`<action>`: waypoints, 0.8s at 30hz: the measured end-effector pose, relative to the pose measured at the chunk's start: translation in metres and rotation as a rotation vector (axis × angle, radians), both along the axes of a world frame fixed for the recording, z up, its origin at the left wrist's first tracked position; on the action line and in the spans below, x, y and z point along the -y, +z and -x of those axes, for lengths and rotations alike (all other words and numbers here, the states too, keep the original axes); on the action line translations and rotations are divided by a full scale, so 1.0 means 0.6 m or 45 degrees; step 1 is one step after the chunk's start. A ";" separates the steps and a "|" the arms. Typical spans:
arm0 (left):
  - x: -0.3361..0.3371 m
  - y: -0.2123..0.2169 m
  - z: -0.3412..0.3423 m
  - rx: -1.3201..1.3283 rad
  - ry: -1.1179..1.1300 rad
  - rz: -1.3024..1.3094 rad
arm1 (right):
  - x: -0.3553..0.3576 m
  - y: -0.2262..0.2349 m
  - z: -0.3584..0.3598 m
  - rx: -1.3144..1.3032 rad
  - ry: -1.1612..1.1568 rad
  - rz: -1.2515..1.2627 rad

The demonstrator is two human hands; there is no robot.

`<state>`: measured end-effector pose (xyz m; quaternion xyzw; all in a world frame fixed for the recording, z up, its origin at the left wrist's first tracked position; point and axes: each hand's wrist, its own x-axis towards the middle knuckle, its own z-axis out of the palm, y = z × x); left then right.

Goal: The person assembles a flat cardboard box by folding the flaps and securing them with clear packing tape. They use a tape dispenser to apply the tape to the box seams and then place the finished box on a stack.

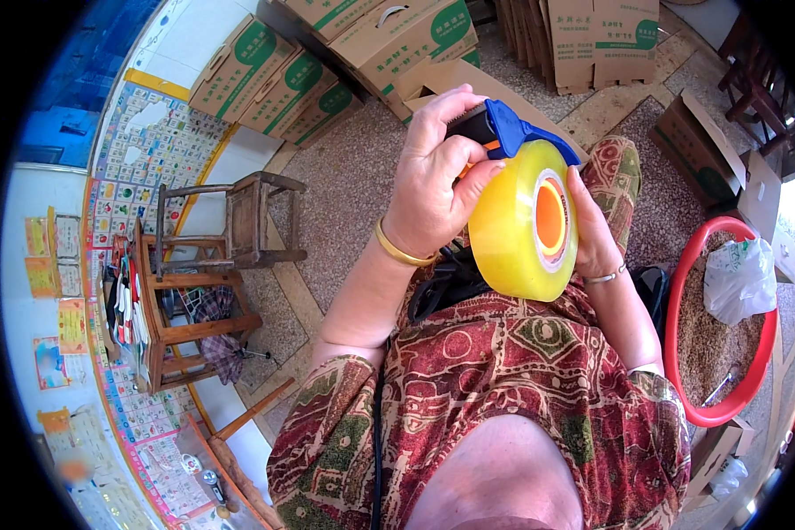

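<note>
A large roll of yellowish packing tape [508,231] with an orange core is held up in front of my chest. It sits in a blue tape dispenser [512,132] with a dark part at its upper left end. My left hand [437,168] has its fingers around that dark end, and the thumb presses by the roll's upper edge. On the far side from it, my right hand [596,230] grips the right side of the roll and dispenser, its fingers partly hidden. Just behind the dispenser is an open cardboard box [477,78].
Cardboard boxes [406,40] with green print are stacked at the back, beside folded flat cartons [601,44]. On the right a red tub [680,353] of brown grain holds a white plastic bag [740,281]. Wooden chairs [261,221] stand on the left along a poster-covered wall.
</note>
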<state>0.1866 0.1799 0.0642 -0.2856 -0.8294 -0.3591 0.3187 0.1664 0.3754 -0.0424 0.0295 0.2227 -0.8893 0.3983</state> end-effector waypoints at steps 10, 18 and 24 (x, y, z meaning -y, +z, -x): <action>-0.010 -0.004 -0.008 -0.096 0.147 0.135 | -0.009 -0.019 0.012 -0.056 -0.007 -0.010; 0.008 0.008 -0.010 0.057 -0.078 0.261 | -0.008 -0.034 -0.001 -0.033 -0.082 0.044; 0.025 -0.001 -0.011 0.133 -0.179 0.101 | -0.001 -0.038 0.000 -0.041 -0.085 -0.075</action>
